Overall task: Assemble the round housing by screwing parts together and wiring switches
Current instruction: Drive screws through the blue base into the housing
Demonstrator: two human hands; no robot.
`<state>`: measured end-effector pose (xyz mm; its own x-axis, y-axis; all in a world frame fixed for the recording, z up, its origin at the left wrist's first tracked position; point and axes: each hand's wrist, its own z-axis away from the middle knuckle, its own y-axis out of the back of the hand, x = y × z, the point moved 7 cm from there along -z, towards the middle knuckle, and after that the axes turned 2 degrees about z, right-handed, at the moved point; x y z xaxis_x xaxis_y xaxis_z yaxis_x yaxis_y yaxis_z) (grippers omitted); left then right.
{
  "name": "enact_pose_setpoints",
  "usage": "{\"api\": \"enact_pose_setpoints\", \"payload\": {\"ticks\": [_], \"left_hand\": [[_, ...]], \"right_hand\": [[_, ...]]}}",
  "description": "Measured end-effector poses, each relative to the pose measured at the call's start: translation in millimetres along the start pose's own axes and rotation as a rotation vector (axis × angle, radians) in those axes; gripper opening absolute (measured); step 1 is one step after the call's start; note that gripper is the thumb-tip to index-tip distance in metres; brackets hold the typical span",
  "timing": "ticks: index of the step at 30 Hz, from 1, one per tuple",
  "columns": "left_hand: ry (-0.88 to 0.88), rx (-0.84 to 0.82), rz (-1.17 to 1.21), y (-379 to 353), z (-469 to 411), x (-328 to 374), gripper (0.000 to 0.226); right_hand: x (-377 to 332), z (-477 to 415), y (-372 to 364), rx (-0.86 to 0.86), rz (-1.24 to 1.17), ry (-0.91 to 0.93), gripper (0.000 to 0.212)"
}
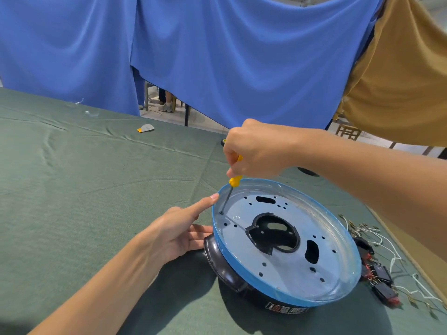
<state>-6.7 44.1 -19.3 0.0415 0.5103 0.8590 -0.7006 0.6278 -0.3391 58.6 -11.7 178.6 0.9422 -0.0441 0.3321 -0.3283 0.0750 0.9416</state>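
The round housing [285,293] lies on the green cloth, a black body with a blue-taped rim and a pale metal plate [285,269] full of holes inside. My right hand [256,151] grips a yellow-handled screwdriver [235,181], its tip set on a screw [221,213] at the plate's left edge. My left hand [179,230] rests against the housing's left side, forefinger stretched to the rim, other fingers touching the black body. Black switches with red buttons [377,274] and white wires [387,243] lie to the right of the housing.
A small grey and orange piece [146,128] lies far back on the green tablecloth [84,189]. A black ring [308,170] sits behind my right forearm. Blue and tan curtains hang behind the table, whose right edge runs close past the switches.
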Motion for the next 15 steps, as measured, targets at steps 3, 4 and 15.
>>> {"api": "enact_pose_setpoints", "payload": {"ticks": [3, 4, 15], "left_hand": [[-0.002, 0.007, -0.008, 0.7, -0.3, 0.5, 0.119], [-0.002, 0.006, -0.009, 0.4, -0.2, 0.6, 0.119], [0.001, -0.001, 0.002, 0.4, 0.0, 0.2, 0.120]], "right_hand": [[-0.1, -3.5, -1.8, 0.024, 0.016, -0.015, 0.043], [0.5, -4.6, -3.4, 0.031, 0.019, -0.020, 0.044], [4.6, 6.3, -8.6, -0.198, -0.064, -0.032, 0.022]]}}
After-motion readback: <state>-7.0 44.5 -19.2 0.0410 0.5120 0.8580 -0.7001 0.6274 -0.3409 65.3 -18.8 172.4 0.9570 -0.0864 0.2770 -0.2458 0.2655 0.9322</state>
